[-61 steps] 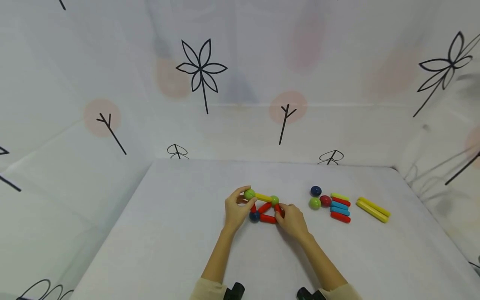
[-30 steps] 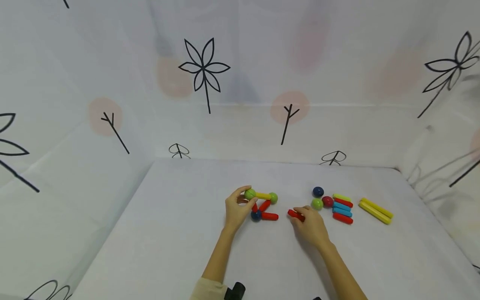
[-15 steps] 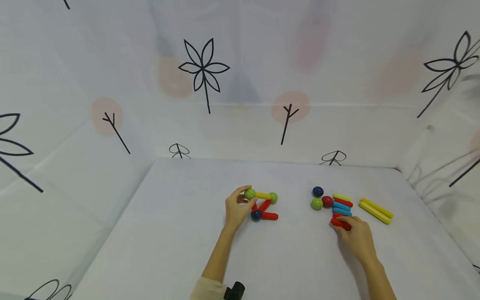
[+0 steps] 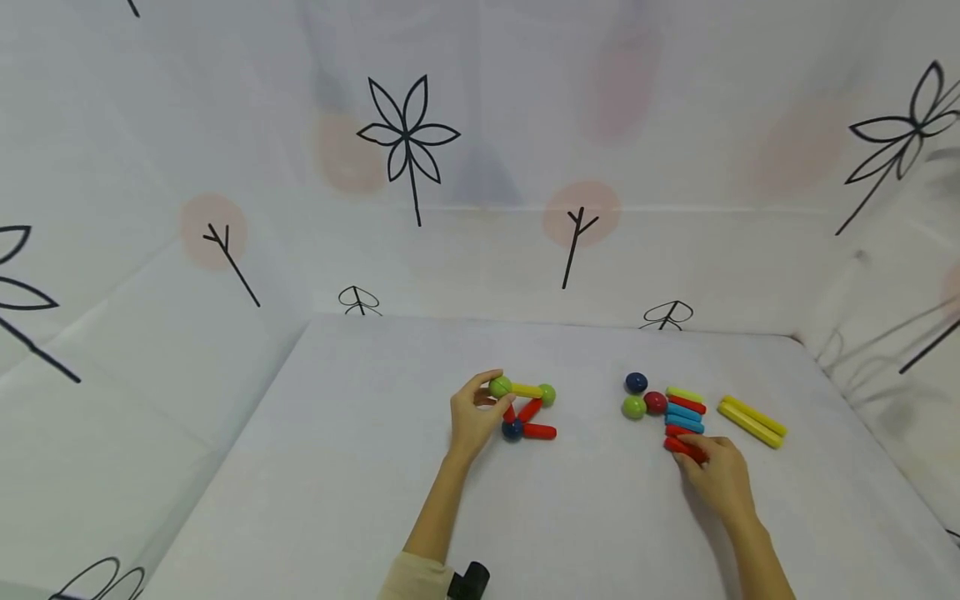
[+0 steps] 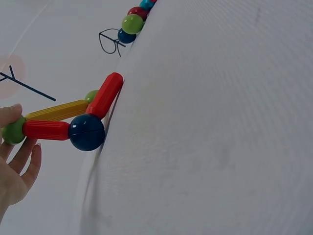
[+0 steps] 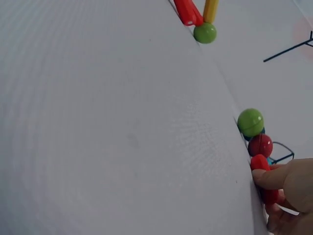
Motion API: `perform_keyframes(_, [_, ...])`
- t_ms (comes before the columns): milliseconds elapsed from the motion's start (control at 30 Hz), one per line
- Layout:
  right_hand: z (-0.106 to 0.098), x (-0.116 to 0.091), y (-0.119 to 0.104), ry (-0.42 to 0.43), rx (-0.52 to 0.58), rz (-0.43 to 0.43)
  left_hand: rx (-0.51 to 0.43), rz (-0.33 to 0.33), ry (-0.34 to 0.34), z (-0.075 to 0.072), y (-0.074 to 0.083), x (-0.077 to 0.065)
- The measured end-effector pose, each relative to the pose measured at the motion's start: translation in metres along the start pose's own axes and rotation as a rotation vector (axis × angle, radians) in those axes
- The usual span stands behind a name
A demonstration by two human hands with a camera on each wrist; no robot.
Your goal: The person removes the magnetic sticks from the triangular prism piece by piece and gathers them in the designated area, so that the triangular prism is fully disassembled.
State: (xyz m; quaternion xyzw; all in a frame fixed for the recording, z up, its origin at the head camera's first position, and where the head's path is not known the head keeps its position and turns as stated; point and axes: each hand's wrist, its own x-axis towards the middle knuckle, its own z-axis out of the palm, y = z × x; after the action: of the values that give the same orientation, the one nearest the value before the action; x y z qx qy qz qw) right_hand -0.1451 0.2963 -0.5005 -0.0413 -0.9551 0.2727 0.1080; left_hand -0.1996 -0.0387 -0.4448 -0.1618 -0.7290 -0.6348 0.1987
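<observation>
While the left hand (image 4: pixel 470 425) pinches a green ball (image 4: pixel 500 387) near the middle of the table (image 4: pixel 337 500), the right hand (image 4: pixel 722 477) has brought a red rod (image 4: pixel 677 447) nearer the right edge than a second ago, pinched beside other rods (image 4: pixel 683 414).

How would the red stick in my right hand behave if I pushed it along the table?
The red stick looks rounded, so it might roll sideways. The row of sticks just beyond it would probably check a push away from you. It looks straight in your right hand's pinch, so it's likely stiff.
</observation>
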Motion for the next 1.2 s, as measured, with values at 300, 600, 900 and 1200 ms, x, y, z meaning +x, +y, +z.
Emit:
perform_keyframes(300, [0.002, -0.005, -0.002, 0.136, 0.075, 0.018, 0.019, 0.006, -0.009, -0.002, 0.002, 0.001])
perform_keyframes(600, [-0.004, -0.002, -0.023, 0.100, 0.077, 0.043, 0.021, -0.006, -0.021, -0.003, 0.004, 0.001])
perform_keyframes(900, [0.029, 0.024, -0.075, 0.107, 0.269, -0.216, 0.006, -0.015, -0.015, -0.003, 0.002, 0.003])
perform_keyframes(1200, [0.065, 0.054, -0.137, -0.067, 0.373, -0.384, -0.017, -0.020, -0.022, -0.002, 0.001, 0.002])
